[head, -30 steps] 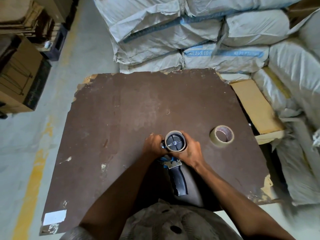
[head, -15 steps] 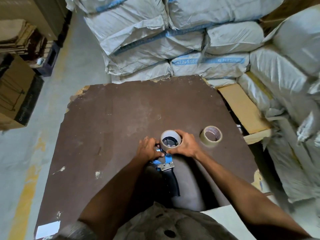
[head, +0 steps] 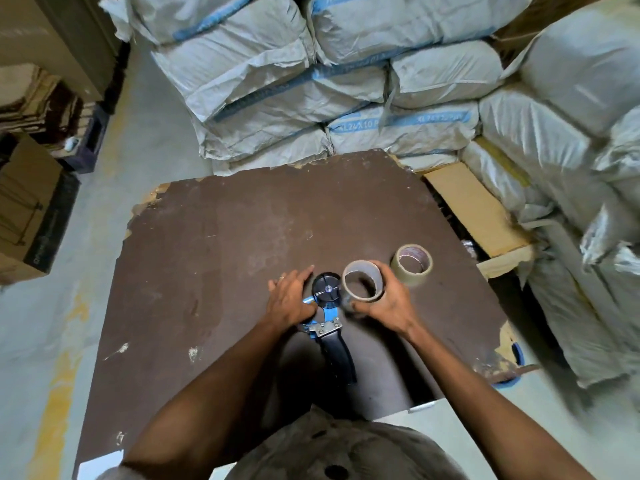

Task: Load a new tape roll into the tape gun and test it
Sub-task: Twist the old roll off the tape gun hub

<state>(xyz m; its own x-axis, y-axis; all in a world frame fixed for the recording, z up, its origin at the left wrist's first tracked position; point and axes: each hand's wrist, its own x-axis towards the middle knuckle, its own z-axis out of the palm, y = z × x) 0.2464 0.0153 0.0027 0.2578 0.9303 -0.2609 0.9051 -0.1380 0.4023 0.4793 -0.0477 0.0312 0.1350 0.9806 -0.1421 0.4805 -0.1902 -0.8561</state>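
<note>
A blue tape gun (head: 325, 311) with a black handle lies flat on the brown board (head: 214, 258). Its black round hub faces up and is bare. My left hand (head: 289, 299) presses on the gun's blue frame beside the hub. My right hand (head: 386, 304) holds a thin, nearly empty cardboard tape core (head: 363, 285) just right of the hub, lifted clear of it. A fuller beige tape roll (head: 412, 265) lies flat on the board further right, untouched.
Grey woven sacks (head: 346, 98) are stacked behind and to the right of the board. A tan box (head: 474, 213) sits at the board's right edge. Cardboard boxes (head: 27, 209) stand on the concrete floor at left.
The thin core sat on the gun's hub; my right hand has lifted it off and moved it to the right, leaving the black hub bare. My left hand stays on the gun.
</note>
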